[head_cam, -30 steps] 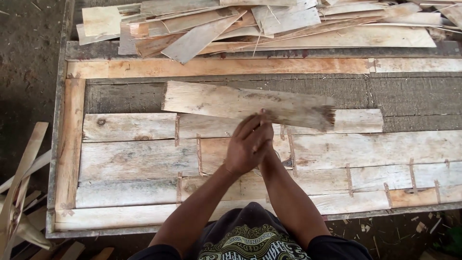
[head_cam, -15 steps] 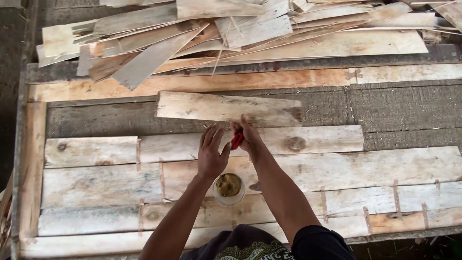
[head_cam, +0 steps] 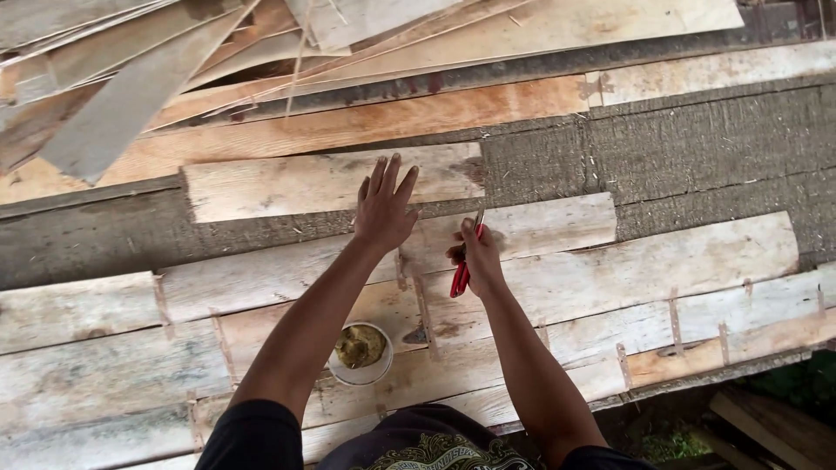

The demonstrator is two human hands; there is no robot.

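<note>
L hand [head_cam: 384, 209] left tool, now flat, fingers spread, pressing loose veneer strip [head_cam: 331, 181] just above laid rows. R hand [head_cam: 475, 252] gripped red-handled tool [head_cam: 461, 271] alone. Glue cup [head_cam: 360, 352] sat nr.

Flat daylight falls on a rough grey tabletop [head_cam: 697, 148]. Loose wooden offcuts [head_cam: 261, 52] are heaped along its far edge, and dark ground [head_cam: 697, 418] with scrap wood shows below the near edge.
</note>
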